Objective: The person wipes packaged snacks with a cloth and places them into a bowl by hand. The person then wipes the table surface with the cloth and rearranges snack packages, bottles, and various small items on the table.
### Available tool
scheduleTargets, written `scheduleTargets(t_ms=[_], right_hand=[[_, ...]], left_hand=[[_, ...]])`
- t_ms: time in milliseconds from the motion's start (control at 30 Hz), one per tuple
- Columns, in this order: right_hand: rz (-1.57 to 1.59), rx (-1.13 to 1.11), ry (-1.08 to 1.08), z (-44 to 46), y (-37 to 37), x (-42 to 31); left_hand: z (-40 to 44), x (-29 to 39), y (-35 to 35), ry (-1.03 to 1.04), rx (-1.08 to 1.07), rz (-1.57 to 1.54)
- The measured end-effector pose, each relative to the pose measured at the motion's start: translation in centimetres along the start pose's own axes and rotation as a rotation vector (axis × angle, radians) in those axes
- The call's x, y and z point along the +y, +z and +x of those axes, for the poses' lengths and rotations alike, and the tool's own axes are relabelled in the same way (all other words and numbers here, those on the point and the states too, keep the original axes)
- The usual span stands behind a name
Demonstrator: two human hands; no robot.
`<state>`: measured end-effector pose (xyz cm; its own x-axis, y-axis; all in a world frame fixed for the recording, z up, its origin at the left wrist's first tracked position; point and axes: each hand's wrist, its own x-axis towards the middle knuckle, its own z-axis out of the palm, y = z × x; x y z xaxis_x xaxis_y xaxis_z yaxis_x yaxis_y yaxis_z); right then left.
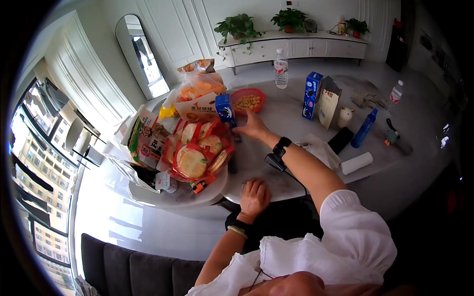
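My right hand (254,127) reaches over the marble table beside a small blue box (225,109); its thumb and fingers are apart, the thumb close to the box's lower right side. Whether it touches the box is unclear. Just behind lies a red bowl of nuts (248,101). Red-wrapped round flatbreads (191,162) are heaped left of the hand. My left hand (255,196) rests at the table's near edge, fingers curled together, with nothing visible in them.
Snack bags (146,139) crowd the left side. Toward the right stand a tall blue box (312,95), an open paper bag (329,103), a blue spray bottle (364,129) and a water bottle (394,93). Another water bottle (281,71) is farther back. A white roll (356,163) lies near the right forearm.
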<state>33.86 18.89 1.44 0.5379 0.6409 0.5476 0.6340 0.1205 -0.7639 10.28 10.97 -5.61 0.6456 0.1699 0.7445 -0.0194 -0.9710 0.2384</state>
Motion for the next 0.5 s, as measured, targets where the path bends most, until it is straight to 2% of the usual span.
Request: scheduleTargets(t_ms=[67,167,233,300,400,500], right_hand=[[-0.085,0.186,0.014,0.0,-4.1,-0.9],[-0.461,0.603,-0.054,0.9,-12.0,0.0],[-0.771,0.745,-0.095,1.6,-16.1,-0.8],[-1.050,0.698,0.016,2.4,-18.8,-1.6],[-1.210,0.462,0.189,3.7,-21.5,-0.2],[-1.223,0.225,0.325,4.8,-22.7,0.0]], left_hand=[[0.2,0.0,0.0,0.009,0.015,0.006],[0.3,0.0,-0.2,0.024,-0.006,0.008],[0.2,0.0,0.0,0.026,0.005,0.013],[0.2,-0.3,0.3,0.024,0.020,0.020],[-0.2,-0.2,0.3,0.010,0.022,0.015],[0.1,0.0,-0.3,0.004,0.004,0.023]])
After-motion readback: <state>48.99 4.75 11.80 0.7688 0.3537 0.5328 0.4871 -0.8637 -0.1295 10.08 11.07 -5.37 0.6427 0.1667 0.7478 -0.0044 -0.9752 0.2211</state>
